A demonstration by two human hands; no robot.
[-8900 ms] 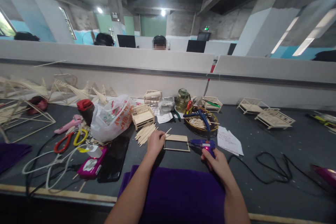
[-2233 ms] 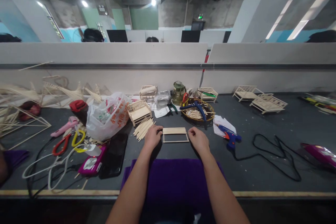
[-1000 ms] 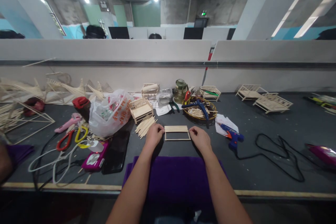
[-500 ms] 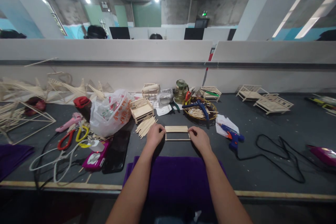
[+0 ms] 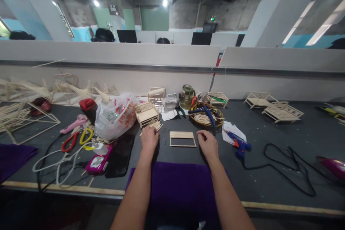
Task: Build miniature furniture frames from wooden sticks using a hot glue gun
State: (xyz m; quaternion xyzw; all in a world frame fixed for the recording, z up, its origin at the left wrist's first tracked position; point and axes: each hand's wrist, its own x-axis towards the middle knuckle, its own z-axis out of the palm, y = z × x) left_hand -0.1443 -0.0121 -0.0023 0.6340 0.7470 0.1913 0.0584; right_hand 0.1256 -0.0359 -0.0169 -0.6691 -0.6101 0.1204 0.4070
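A small rectangular frame of pale sticks point(image 5: 182, 135) lies flat on the dark table, its upper part covered by several sticks side by side and its lower part open. To its left, my left hand point(image 5: 149, 139) rests over the near end of a pile of loose sticks point(image 5: 156, 124), fingers bent together; what they grip, if anything, is hidden. My right hand point(image 5: 207, 141) is just right of the frame, apart from it, with thumb and forefinger slightly separated and nothing between them. Behind the pile stands a small stick-built bed point(image 5: 147, 112).
A basket of sticks point(image 5: 219, 119) and a blue glue gun point(image 5: 242, 146) with a black cord are on the right. A plastic bag point(image 5: 114, 118), phone point(image 5: 120, 156), pink power block point(image 5: 99, 161) and scissors are left. Purple cloth point(image 5: 180, 183) lies in front.
My left hand has let go of the stick frame and moved left onto the loose sticks. My right hand has come off the frame's right end. The view has shifted slightly.
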